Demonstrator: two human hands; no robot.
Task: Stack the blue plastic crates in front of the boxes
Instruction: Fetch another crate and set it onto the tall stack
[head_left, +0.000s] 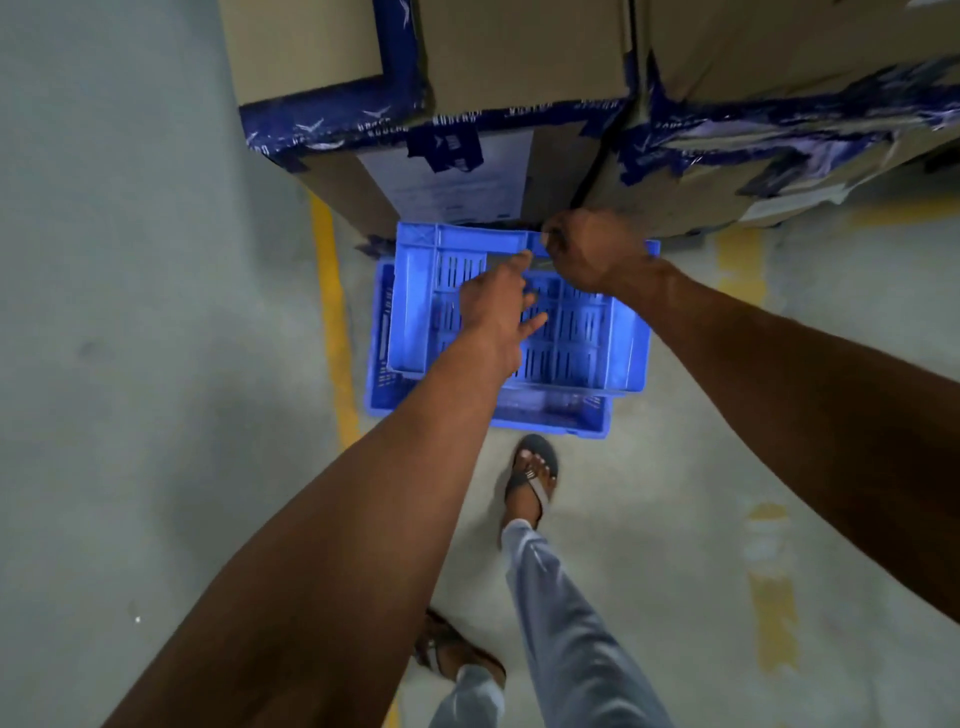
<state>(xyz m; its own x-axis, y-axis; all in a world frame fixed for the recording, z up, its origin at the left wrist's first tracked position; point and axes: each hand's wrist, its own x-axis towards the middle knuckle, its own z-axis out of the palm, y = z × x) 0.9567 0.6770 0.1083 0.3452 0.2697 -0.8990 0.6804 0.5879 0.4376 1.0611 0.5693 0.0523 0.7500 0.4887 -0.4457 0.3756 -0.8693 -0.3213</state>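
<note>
Concrete floor (130, 312) lies grey under me, with a worn yellow line (332, 312) running along it and fainter yellow patches (774, 587) to my right. Cardboard boxes (519, 78) bound in blue tape (332, 119) stand stacked ahead. Just in front of them the upper crate (415, 312) sits askew on the lower crate (550, 415), which rests on the floor. My left hand (493, 306) reaches into the upper crate, fingers loosely spread and gripping nothing I can see. My right hand (592, 254) is curled over that crate's far rim, holding it. My sandal (535, 478) is planted just short of the crates.
</note>
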